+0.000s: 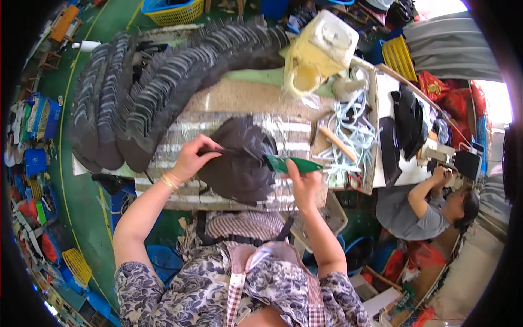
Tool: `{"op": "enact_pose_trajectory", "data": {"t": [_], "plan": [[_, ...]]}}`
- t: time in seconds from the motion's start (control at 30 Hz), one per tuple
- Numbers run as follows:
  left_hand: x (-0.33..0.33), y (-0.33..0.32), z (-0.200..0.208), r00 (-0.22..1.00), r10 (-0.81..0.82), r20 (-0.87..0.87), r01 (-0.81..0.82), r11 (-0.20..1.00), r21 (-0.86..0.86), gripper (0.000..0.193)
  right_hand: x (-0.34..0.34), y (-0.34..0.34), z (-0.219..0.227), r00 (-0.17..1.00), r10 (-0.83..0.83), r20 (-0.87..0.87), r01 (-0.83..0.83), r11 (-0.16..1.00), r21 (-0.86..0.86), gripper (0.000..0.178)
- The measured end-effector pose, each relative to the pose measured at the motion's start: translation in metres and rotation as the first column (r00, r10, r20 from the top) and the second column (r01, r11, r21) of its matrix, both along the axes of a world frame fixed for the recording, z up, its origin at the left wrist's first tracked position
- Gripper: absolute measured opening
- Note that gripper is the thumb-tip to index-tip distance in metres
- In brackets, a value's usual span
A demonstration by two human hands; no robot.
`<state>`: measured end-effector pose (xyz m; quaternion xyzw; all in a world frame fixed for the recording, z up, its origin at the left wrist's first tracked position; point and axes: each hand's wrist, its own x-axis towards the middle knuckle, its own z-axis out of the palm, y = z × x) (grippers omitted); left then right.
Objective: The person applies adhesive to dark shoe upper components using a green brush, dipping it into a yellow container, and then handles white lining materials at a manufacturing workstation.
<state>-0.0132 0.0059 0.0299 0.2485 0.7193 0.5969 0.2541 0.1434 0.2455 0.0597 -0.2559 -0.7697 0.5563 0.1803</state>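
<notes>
A fanned pile of dark, thin, curved pieces (234, 177) lies in front of me on a striped board (185, 128). My left hand (192, 159) is at the pile's left side, thumb and fingers pinched on the edge of one dark piece. On the other side, my right hand (305, 184) is closed around a green-handled tool (289, 164) shaped like a flat brush. Its dark working end meets the right side of the pile and is hard to make out against it.
Long overlapping rows of dark pieces (158, 92) cover the table's far left. A yellowed plastic jug (321, 52), cut open, stands at the back. Right of the board, a tray (373, 131) holds pale blue strips (348, 122) and a wooden stick (338, 143). Another person (425, 212) sits at a machine at right.
</notes>
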Motion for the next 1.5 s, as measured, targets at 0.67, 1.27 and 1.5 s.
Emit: {"op": "enact_pose_trajectory", "data": {"t": [0.67,1.27,1.5], "plan": [[-0.236,0.189,-0.049,0.563,0.196,-0.803,-0.45,0.888,-0.098,0.066,-0.108,0.12,-0.004,0.991,-0.037,-0.126,0.048,0.995,0.084,0.012],[0.046,0.047,0.004,0.817,-0.161,-0.553,-0.258,0.756,-0.601,0.083,-0.099,0.105,-0.012,0.954,0.242,0.177,-0.042,0.694,-0.719,0.024],[0.053,0.046,0.003,0.796,-0.171,-0.581,-0.253,0.777,-0.576,0.065,-0.051,0.042,-0.035,0.899,0.291,0.327,-0.235,0.951,-0.2,0.027]]}}
